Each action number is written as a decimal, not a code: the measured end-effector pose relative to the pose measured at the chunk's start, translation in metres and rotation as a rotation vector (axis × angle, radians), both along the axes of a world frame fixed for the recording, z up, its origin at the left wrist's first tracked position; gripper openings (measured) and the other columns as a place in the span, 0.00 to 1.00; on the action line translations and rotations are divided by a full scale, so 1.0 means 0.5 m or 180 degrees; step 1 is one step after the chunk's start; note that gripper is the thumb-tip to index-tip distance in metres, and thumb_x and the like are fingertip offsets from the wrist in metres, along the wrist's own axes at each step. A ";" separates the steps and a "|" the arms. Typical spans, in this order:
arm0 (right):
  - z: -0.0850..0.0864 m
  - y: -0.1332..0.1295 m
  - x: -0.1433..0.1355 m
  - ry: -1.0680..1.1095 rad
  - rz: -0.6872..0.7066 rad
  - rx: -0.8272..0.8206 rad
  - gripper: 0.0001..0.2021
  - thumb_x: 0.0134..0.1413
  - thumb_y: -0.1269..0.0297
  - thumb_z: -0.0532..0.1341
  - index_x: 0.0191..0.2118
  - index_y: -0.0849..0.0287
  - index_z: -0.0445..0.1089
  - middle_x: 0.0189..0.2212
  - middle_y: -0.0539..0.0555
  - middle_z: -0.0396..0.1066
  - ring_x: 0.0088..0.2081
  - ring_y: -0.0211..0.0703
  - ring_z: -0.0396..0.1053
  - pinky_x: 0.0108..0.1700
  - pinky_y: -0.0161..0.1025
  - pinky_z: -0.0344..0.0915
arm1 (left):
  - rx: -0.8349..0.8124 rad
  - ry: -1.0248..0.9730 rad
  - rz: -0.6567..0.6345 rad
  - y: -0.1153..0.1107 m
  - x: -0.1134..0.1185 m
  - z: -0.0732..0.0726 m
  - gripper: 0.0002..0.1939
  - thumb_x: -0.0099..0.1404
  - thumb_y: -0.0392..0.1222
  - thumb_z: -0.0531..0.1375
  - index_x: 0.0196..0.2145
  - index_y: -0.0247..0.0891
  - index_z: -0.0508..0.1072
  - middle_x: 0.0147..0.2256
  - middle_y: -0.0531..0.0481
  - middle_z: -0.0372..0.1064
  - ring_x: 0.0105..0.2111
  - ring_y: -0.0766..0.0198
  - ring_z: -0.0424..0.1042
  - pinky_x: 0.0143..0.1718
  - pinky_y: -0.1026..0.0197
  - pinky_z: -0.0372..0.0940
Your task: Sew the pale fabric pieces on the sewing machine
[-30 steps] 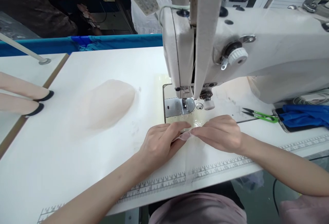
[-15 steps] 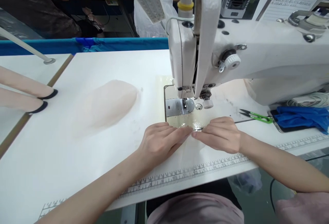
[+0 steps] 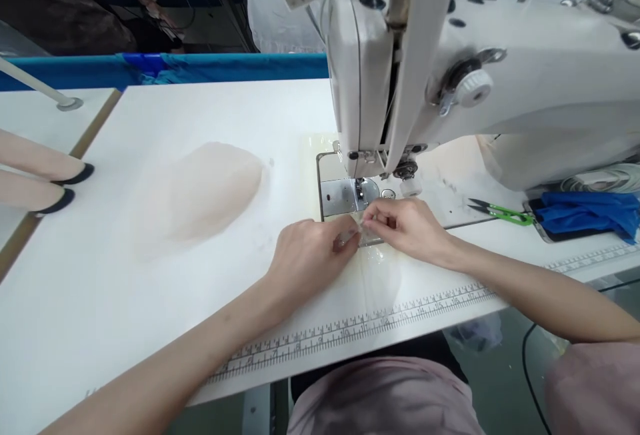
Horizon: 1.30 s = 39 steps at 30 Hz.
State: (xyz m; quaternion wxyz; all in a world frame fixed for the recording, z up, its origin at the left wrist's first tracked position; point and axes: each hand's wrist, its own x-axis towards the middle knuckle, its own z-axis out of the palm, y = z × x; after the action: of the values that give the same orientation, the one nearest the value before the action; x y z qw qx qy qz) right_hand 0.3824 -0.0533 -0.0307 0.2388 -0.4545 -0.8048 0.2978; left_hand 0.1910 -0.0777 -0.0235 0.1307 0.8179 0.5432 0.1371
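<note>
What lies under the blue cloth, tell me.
Under the blue cloth lies a flat, dark, pale-rimmed object, its left edge showing; whatever the folds cover cannot be seen.

**Your machine [image 3: 530, 68] stands right, the fabric [image 3: 217, 188] left**

On the table [image 3: 285, 112] before you, the plate [image 3: 337, 196] lies beneath the machine's needle end, right of the fabric. Farther right lie the snips [image 3: 507, 215], then the cloth [image 3: 590, 212]. The ruler [image 3: 320, 342] runs along your near edge.
</note>
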 end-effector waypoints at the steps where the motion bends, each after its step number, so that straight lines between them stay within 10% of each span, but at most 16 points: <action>1: -0.005 0.003 -0.003 -0.0145 -0.0067 0.0207 0.05 0.58 0.68 0.58 0.33 0.58 0.71 0.18 0.42 0.66 0.21 0.30 0.62 0.27 0.31 0.53 | 0.0088 0.0072 0.0041 0.001 0.001 -0.007 0.09 0.65 0.42 0.54 0.31 0.41 0.72 0.16 0.58 0.61 0.16 0.68 0.56 0.22 0.63 0.50; 7: -0.015 0.011 -0.011 -0.0540 -0.0228 0.0580 0.08 0.61 0.68 0.54 0.33 0.58 0.70 0.17 0.42 0.64 0.21 0.31 0.59 0.41 0.38 0.57 | 0.1216 0.0150 -0.0160 0.008 -0.004 -0.024 0.15 0.64 0.42 0.59 0.47 0.35 0.68 0.37 0.47 0.74 0.34 0.57 0.71 0.36 0.55 0.60; 13: -0.013 0.021 -0.011 -0.0796 -0.0270 0.0664 0.09 0.61 0.67 0.54 0.34 0.58 0.71 0.17 0.42 0.63 0.20 0.32 0.58 0.45 0.39 0.56 | 0.2366 0.0585 -0.0809 -0.002 -0.001 -0.030 0.07 0.64 0.35 0.61 0.41 0.39 0.74 0.42 0.52 0.76 0.40 0.57 0.71 0.44 0.52 0.57; 24: -0.014 0.003 0.026 -0.1526 0.0032 0.2517 0.12 0.64 0.66 0.54 0.45 0.57 0.74 0.28 0.48 0.74 0.27 0.36 0.64 0.36 0.39 0.52 | 0.1825 0.0521 -0.0839 0.000 -0.006 -0.030 0.11 0.69 0.36 0.57 0.48 0.39 0.72 0.48 0.56 0.75 0.49 0.57 0.70 0.44 0.50 0.56; 39: -0.017 0.008 0.022 -0.1995 0.0126 0.2178 0.16 0.67 0.63 0.49 0.43 0.57 0.75 0.35 0.55 0.74 0.40 0.46 0.65 0.41 0.45 0.52 | 0.1516 0.0627 -0.0702 0.004 -0.001 -0.028 0.15 0.70 0.40 0.55 0.54 0.42 0.68 0.52 0.47 0.71 0.54 0.51 0.68 0.46 0.46 0.56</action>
State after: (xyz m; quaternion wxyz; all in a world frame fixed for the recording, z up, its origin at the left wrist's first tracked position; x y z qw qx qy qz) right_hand 0.3934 -0.0493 -0.0390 0.1145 -0.4023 -0.8987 -0.1321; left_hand 0.1905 -0.0759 -0.0373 -0.1046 0.8892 0.4135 0.1657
